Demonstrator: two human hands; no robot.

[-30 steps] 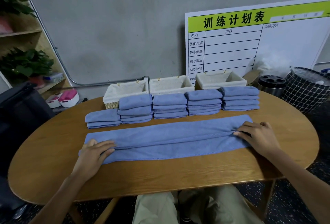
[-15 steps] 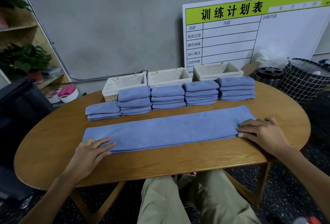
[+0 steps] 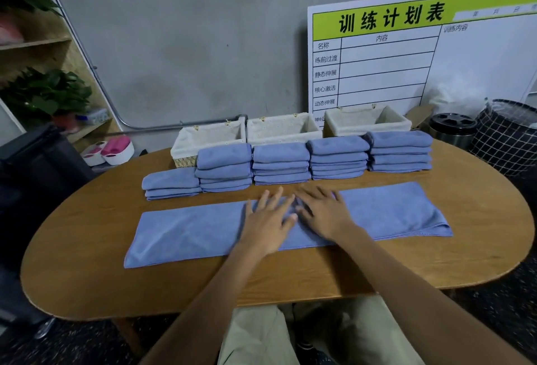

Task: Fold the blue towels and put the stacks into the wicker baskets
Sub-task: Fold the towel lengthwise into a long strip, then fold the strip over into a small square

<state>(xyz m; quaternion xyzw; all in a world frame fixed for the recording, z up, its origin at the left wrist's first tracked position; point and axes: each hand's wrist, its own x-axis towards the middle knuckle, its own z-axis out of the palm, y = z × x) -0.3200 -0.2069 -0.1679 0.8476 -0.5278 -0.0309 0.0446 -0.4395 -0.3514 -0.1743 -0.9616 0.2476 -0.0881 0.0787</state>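
Observation:
A long blue towel (image 3: 186,234), folded into a narrow strip, lies across the wooden table (image 3: 87,283). My left hand (image 3: 267,219) and my right hand (image 3: 322,213) lie flat side by side on its middle, fingers spread and pointing away from me. Behind the strip stand several stacks of folded blue towels (image 3: 280,162); the leftmost stack (image 3: 171,183) is the lowest. Three lined wicker baskets (image 3: 212,138) (image 3: 279,129) (image 3: 369,120) stand in a row behind the stacks, with nothing visible inside them.
A white training board (image 3: 406,53) leans on the grey wall behind the baskets. A black canister (image 3: 452,129) and a wire-grid bin (image 3: 508,138) stand at the right. A wooden shelf with plants (image 3: 43,94) and a dark chair (image 3: 37,178) are at the left.
Both hands have left the ends of the towel strip and come together flat on its middle. The folded-over top layer now lies flat, and the camera has tilted.

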